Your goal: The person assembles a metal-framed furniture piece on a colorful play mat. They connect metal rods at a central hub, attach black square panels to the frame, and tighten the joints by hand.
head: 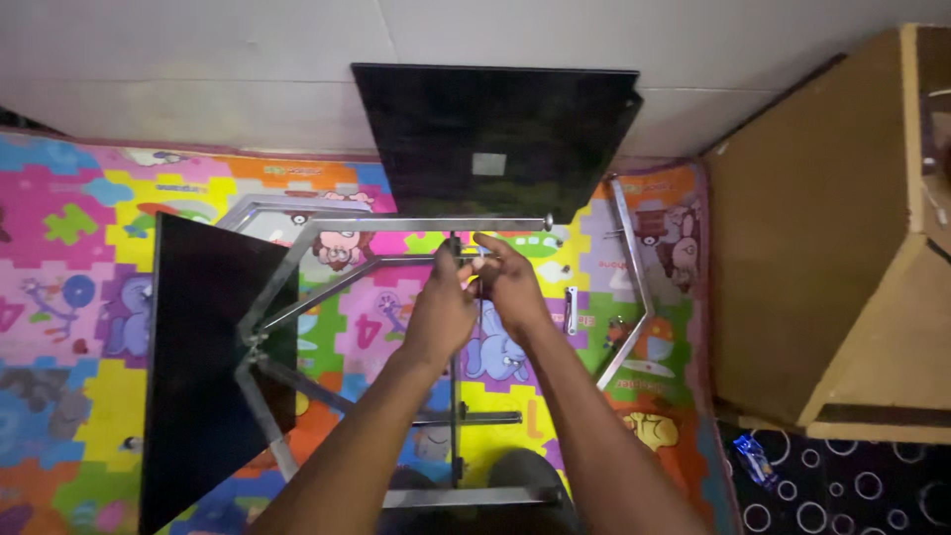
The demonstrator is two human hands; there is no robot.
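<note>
My left hand [441, 307] and my right hand [510, 287] meet at the top of a thin upright metal rod [455, 416], just below a grey horizontal metal bar [426, 226]. The fingers of both hands pinch around the joint there; any small part between them is hidden. The bar belongs to a grey metal frame [287, 282] that stands on a colourful puzzle mat [89, 198]. A black panel [495, 139] leans at the frame's far end and another black panel [203, 367] hangs on its left side.
A loose bent metal bar [634, 287] and a short metal piece [572, 309] lie on the mat to the right. A brown wooden cabinet [832, 248] stands at the far right. A white wall [198, 59] runs behind. A small blue wrapper [756, 461] lies on the dark floor.
</note>
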